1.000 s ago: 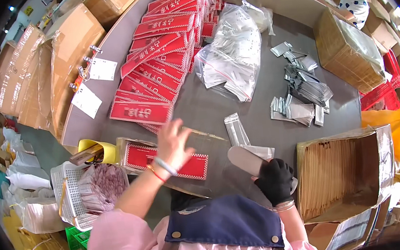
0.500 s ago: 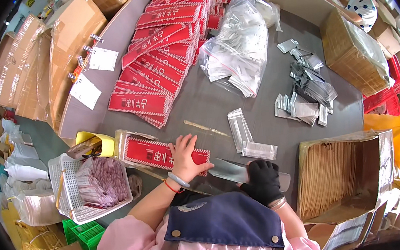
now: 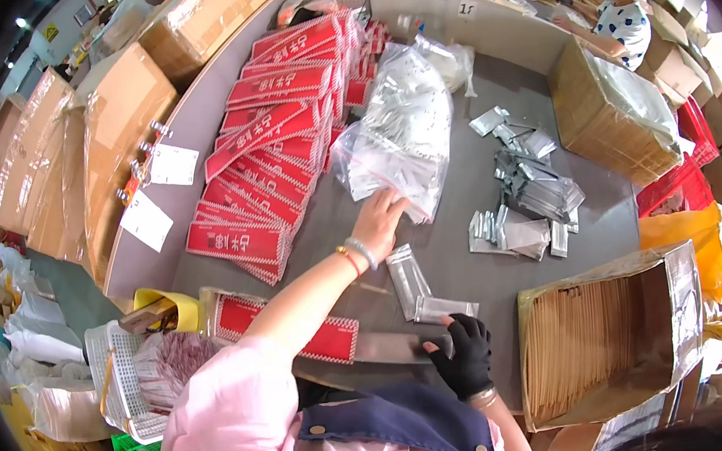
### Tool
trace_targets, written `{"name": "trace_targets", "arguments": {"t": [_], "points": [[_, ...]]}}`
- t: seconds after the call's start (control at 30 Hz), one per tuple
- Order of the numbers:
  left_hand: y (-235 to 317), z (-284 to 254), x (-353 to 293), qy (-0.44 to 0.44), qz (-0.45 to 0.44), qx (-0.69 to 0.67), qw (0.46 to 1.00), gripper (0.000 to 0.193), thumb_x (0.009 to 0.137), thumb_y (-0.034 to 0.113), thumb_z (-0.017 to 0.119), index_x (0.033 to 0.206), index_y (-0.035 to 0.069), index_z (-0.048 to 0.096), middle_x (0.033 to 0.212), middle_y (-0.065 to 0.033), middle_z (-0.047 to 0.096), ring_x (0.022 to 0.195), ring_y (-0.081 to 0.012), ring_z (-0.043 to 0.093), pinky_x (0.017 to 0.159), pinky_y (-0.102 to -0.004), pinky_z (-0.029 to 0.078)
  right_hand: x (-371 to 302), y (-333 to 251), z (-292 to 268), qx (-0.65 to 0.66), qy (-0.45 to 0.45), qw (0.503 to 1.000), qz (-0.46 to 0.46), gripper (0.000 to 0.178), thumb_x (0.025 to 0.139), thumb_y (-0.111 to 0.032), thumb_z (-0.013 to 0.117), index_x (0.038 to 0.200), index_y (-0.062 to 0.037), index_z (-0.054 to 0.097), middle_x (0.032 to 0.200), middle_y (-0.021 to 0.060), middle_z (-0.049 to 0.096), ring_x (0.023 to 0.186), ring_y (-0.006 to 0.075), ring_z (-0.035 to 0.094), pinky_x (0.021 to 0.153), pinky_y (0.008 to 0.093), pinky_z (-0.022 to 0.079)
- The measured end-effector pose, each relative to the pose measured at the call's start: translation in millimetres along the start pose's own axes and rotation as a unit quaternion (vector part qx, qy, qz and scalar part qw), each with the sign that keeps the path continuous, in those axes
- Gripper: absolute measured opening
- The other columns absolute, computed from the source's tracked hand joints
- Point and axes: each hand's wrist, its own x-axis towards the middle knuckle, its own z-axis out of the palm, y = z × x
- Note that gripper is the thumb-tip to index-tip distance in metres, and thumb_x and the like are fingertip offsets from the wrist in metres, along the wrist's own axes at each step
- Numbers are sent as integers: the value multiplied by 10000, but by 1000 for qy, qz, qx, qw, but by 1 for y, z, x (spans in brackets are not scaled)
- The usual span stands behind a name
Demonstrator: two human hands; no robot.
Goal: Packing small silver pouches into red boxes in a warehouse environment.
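My left hand point(image 3: 379, 226) reaches out to the near end of a large clear bag point(image 3: 411, 128) filled with white packets. Its fingers are extended onto the bag's opening, apparently holding nothing. My right hand point(image 3: 465, 360), in a black fingerless glove, is closed on the right part of a clear plastic sleeve point(image 3: 391, 346). Left of that sleeve lies a long red printed packet point(image 3: 331, 341), partly hidden by my left forearm. Two flat silver-clear packets point(image 3: 408, 280) rest on the table just beyond my right hand.
Many red packets point(image 3: 259, 179) fan out in a pile at the far left. Silver packets point(image 3: 533, 185) lie heaped at the right. An open carton point(image 3: 612, 335) stands near right, a white basket point(image 3: 115, 375) and yellow container point(image 3: 178, 308) at left. Another person point(image 3: 621, 22) is at far right.
My left hand has left the red packet and moved forward to the bag of white packets. My right hand stays at the clear sleeve. The view has shifted.
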Motion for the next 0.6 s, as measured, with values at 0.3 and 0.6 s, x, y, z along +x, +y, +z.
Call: {"name": "trace_targets", "arguments": {"t": [0.3, 0.6], "points": [[-31, 23, 73, -272, 106, 163, 942, 642, 748, 150, 665, 1366, 226, 507, 1457, -95, 410, 1302, -385, 395, 1096, -551, 321, -15, 27, -11, -7, 26, 998, 49, 447, 729, -242, 762, 1122, -89, 613, 1089, 131, 587, 1037, 339, 530, 909, 462, 402], [1, -12, -7, -184, 40, 142, 972, 370, 781, 140, 634, 1140, 229, 649, 1144, -15, 582, 1101, -294, 532, 855, -459, 448, -10, 30, -21, -16, 48, 998, 38, 410, 722, -139, 768, 1092, -53, 613, 1058, 147, 598, 1012, 355, 545, 890, 431, 445]]}}
